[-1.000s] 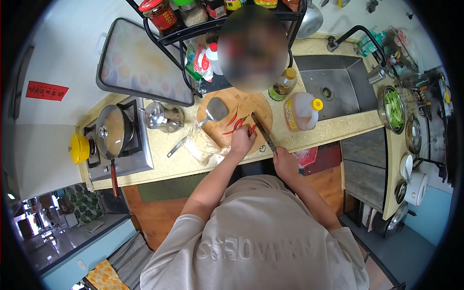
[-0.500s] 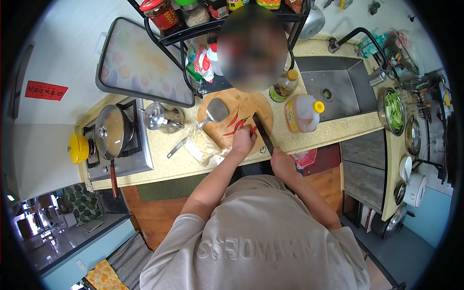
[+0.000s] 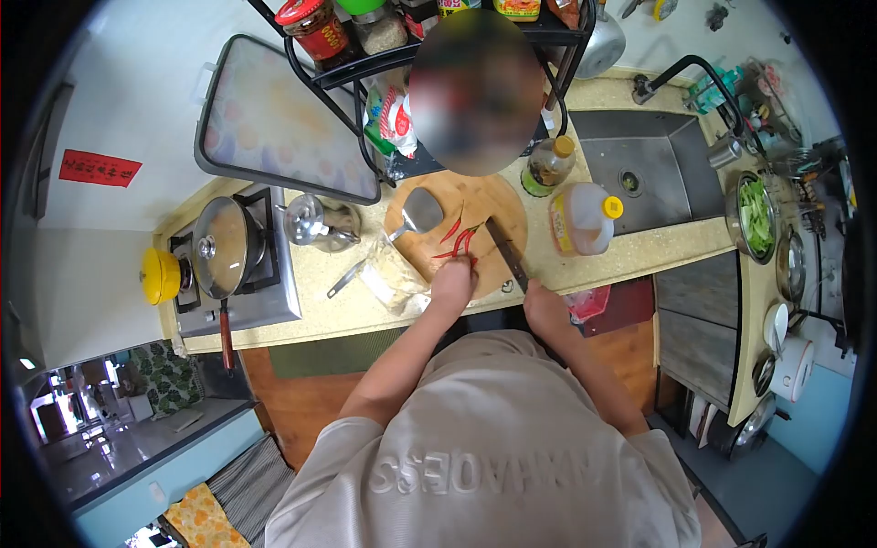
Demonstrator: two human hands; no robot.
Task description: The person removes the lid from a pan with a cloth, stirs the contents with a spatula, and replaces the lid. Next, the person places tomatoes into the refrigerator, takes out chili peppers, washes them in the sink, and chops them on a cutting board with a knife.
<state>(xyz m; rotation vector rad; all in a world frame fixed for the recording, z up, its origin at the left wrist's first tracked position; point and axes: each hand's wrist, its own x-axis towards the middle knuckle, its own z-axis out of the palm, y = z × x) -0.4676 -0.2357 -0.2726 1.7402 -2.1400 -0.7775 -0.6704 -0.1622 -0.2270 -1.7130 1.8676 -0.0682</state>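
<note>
Several red chilies point(image 3: 467, 239) lie on the round wooden cutting board point(image 3: 507, 205). My left hand point(image 3: 453, 280) is closed at the board's front part, with its fingers on the chilies' near ends. To the right, my right hand point(image 3: 545, 306) is wrapped round the handle of a dark-bladed knife point(image 3: 507, 253), whose blade rests along the board's right side, apart from the chilies. A metal spatula point(image 3: 421, 211) lies on the board's left part, next to an open-looking plastic bag point(image 3: 391, 274) of pale food.
A lidded pan point(image 3: 222, 247) and a yellow pot point(image 3: 161, 276) stand on the stove at the left. Near it is a glass-lidded kettle point(image 3: 322, 223). An oil jug point(image 3: 582, 219) and a sauce bottle point(image 3: 548, 166) stand right of the board, before the sink point(image 3: 644, 169). Greens fill a bowl point(image 3: 755, 217).
The whole view has shifted slightly, moving the scene to the right. My left hand has drawn back a little toward the board's front edge with the chilies; the knife remains in my right hand.
</note>
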